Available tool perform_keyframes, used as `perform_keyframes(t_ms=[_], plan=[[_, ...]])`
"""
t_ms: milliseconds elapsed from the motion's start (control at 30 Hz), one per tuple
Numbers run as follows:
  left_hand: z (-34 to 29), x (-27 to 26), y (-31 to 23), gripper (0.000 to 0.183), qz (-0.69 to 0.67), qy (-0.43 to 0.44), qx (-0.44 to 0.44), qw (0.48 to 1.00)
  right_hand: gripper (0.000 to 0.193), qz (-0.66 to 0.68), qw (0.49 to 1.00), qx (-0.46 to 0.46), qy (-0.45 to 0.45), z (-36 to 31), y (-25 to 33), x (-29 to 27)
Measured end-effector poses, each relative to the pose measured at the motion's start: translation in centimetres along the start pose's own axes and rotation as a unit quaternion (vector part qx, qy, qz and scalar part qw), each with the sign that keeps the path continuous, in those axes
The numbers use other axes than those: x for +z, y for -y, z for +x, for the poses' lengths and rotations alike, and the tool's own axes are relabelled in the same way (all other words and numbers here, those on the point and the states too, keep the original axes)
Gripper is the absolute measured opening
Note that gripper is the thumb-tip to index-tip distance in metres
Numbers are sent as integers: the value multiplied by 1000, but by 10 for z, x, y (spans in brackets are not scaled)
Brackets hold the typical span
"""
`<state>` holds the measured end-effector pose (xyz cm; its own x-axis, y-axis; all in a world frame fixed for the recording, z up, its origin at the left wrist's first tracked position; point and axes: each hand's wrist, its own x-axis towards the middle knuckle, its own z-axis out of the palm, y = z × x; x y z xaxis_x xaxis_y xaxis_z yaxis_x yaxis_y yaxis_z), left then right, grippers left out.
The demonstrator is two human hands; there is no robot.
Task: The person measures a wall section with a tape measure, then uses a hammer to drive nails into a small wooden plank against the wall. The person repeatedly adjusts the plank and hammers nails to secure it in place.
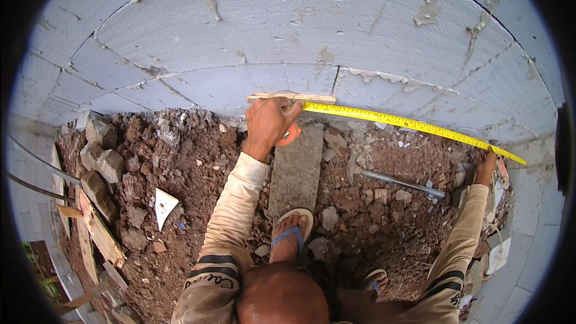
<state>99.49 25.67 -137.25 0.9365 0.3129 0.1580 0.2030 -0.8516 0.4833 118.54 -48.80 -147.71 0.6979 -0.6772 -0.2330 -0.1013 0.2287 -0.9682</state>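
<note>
A tape measure with an orange case (290,134) is gripped in my left hand (268,125), its fingers closed at the foot of the grey block wall (288,30). Just above those fingers, a thin wooden strip (294,98) lies along the wall; my fingertips reach its lower edge. From there the yellow blade (396,121) runs out to the right along the wall base. Near the blade's far end, my right hand (485,167) pinches it close to the corner. Part of the case and some right fingers are hidden.
A hammer (396,182) lies on rubbly brown soil between my arms. One sandalled foot rests on a narrow concrete slab (297,168). Stones (101,131) and broken boards (99,231) are at left, near a white shard (165,207). A side wall (525,228) stands at right.
</note>
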Motion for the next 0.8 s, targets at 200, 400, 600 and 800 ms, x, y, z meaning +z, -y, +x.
perform_keyframes(t_ms=[200,400,600,800], plan=[[3,16,0,42,-44,-36,27,998,33,-47,999,4,5,52,43,-14],[-1,10,5,43,-14,-17,14,1000,15,-14,1000,6,-10,51,-6,4],[-2,8,9,44,-24,-12,8,1000,16,-6,1000,6,-9,56,8,3],[6,4,9,47,-30,-17,14,999,17,0,1000,-6,-27,5,15,10]])
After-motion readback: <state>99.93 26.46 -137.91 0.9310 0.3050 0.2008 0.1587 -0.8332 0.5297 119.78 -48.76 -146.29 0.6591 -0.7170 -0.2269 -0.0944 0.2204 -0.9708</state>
